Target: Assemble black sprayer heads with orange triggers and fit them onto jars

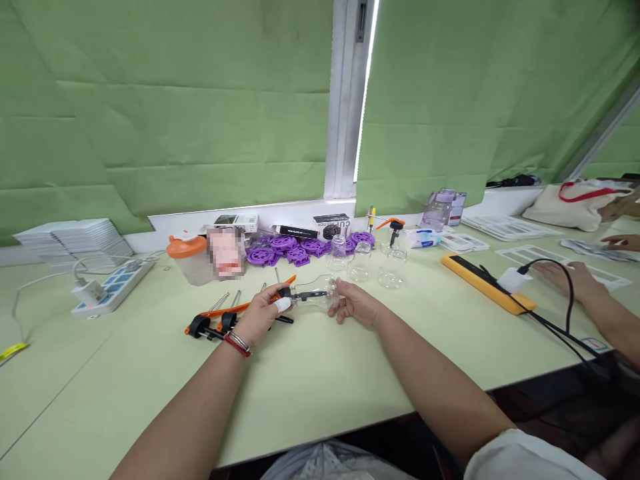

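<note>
A clear glass bottle lies sideways in the air between my hands, just above the table. My left hand is closed at its neck, gripping a black stopper; a dark rod from it reaches inside the glass. At the other end, my right hand has its fingers around the bottle's base. Beside and partly behind my left hand lie several stopper pieces with black caps, orange handles and thin metal spouts. Several clear glass bottles stand behind my right hand.
Purple plastic parts lie along the wall with small boxes. An orange-lidded container stands left of them. A white power strip is at left, a yellow one at right with black cables. Another person's hand rests beyond.
</note>
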Available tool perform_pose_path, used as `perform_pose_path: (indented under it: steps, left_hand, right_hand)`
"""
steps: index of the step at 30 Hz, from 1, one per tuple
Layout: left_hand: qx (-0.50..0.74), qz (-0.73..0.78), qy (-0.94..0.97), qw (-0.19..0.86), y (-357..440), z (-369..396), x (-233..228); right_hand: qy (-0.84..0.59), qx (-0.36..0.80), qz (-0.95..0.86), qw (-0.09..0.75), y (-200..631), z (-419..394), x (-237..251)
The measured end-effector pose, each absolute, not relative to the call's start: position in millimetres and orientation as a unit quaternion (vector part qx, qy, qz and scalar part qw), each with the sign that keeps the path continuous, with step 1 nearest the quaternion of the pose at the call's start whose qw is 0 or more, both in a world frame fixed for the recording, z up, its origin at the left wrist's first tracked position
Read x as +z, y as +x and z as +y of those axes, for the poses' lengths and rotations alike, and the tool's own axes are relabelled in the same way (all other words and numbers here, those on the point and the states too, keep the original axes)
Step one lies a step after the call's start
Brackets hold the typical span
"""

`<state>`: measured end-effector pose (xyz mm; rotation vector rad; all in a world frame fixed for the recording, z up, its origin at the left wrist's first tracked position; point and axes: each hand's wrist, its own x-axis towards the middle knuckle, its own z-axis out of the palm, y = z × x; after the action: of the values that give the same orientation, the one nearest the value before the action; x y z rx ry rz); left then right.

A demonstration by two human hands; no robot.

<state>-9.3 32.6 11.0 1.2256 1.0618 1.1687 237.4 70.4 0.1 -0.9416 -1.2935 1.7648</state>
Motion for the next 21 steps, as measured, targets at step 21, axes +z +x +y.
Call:
perform_pose_path:
  steps: [21]
  left_hand:
    - [0.499, 0.423, 0.511, 0.557, -7, 32, 8]
  right_hand:
    - [-0.355, 0.696, -0.512, 0.357, 241, 75, 0]
